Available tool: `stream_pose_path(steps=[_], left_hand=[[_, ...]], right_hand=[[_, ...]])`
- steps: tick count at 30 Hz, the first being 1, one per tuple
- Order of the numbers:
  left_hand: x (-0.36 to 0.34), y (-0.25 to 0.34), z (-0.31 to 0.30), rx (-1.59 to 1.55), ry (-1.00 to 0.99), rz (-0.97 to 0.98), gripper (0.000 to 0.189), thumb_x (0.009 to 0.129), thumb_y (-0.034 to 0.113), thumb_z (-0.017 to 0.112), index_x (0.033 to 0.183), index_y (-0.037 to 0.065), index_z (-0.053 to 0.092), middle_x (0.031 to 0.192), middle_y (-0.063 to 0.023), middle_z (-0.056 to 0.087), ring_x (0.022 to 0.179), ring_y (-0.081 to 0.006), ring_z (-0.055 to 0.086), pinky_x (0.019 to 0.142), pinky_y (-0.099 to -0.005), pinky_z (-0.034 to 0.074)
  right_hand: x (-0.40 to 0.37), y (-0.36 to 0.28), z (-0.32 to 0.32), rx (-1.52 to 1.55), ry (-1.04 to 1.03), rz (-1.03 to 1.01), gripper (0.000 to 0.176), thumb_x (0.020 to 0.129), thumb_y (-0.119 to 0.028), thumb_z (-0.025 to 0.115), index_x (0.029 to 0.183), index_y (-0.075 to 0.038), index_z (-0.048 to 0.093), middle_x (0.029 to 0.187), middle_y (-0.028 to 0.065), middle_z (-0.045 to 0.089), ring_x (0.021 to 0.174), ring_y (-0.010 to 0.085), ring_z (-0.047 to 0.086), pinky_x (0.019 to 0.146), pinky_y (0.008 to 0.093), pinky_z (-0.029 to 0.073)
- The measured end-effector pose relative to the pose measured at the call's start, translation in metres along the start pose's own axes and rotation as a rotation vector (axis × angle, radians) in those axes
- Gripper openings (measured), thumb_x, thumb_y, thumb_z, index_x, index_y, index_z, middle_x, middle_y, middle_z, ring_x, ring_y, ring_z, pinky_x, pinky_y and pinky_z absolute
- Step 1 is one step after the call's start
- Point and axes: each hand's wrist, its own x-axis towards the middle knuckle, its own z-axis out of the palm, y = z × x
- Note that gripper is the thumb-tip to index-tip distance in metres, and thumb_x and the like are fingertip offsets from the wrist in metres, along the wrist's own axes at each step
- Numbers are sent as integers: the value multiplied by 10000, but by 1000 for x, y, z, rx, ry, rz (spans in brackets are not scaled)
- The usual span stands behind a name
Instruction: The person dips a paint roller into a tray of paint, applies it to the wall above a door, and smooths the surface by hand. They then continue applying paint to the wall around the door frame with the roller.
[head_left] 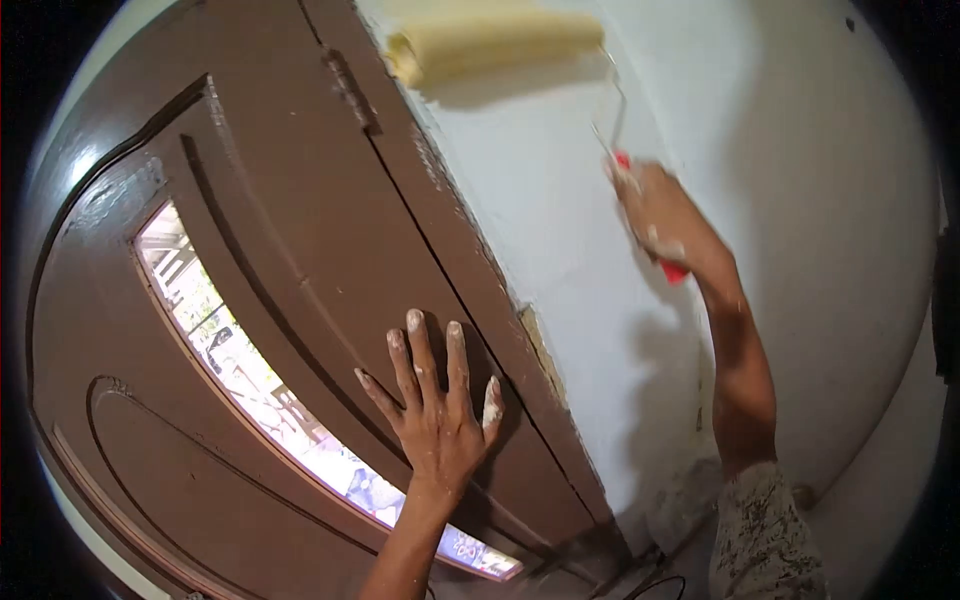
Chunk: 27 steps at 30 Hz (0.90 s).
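My right hand [660,215] is wrapped round the red handle [674,271] of a paint roller [500,48]. The roller's wide, cream-yellow sleeve lies against the white wall [520,190], close to the top of the view beside the door frame. A bent wire joins the sleeve to the handle. My left hand [437,415] is flat on the brown door [290,270], its fingers spread and pointing up, holding nothing. Whitish paint marks both hands, mostly on the left fingertips and the right knuckles.
The door has a narrow curved glass pane [260,370], bright with daylight. A hinge [351,90] sits on the door's upper edge side. Chipped plaster [540,345] shows along the frame. A translucent plastic-looking bundle [685,505] lies low by my right forearm.
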Motion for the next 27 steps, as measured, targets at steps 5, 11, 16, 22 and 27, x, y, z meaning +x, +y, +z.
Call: stream_pose_path(steps=[5, 11, 16, 22, 27], left_hand=[[-3, -1, 1, -40, 1, -24, 618, 852, 413, 491, 1379, 118, 361, 1486, -160, 193, 1394, -321, 102, 1085, -575, -25], [-5, -1, 6, -54, 15, -31, 605, 848, 409, 497, 1366, 119, 382, 1484, -134, 215, 1393, -305, 117, 1091, -574, -20], [-7, 0, 7, -22, 26, -36, 601, 846, 412, 494, 1363, 124, 389, 1481, -125, 227, 1391, -297, 127, 1093, -571, -25], [-7, -1, 6, -27, 23, -33, 611, 831, 395, 511, 1366, 128, 386, 1480, -124, 233, 1389, -301, 136, 1093, -572, -25], [-8, -1, 6, -53, -3, -31, 601, 835, 390, 497, 1368, 134, 383, 1479, -126, 232, 1382, -308, 160, 1088, -587, -5]], right_hand=[[-57, 20, 19, 126, 14, 82, 285, 940, -179, 382, 831, 61, 490, 747, 296, 516, 728, 482, 462, 661, 508, 381], [-14, -10, -5, 53, 48, 75, 304, 930, -186, 376, 827, 77, 487, 756, 307, 536, 732, 469, 521, 674, 497, 422], [80, -40, -33, 152, 183, -108, 444, 950, -333, 350, 698, 31, 393, 477, 107, 437, 356, 202, 463, 352, 366, 391], [150, -84, -81, 154, 187, -143, 467, 937, -345, 357, 656, 23, 416, 483, 95, 446, 366, 196, 448, 369, 351, 387], [122, -64, -71, 33, 200, -117, 490, 947, -342, 355, 666, 55, 414, 492, 121, 460, 368, 215, 461, 373, 365, 395]])
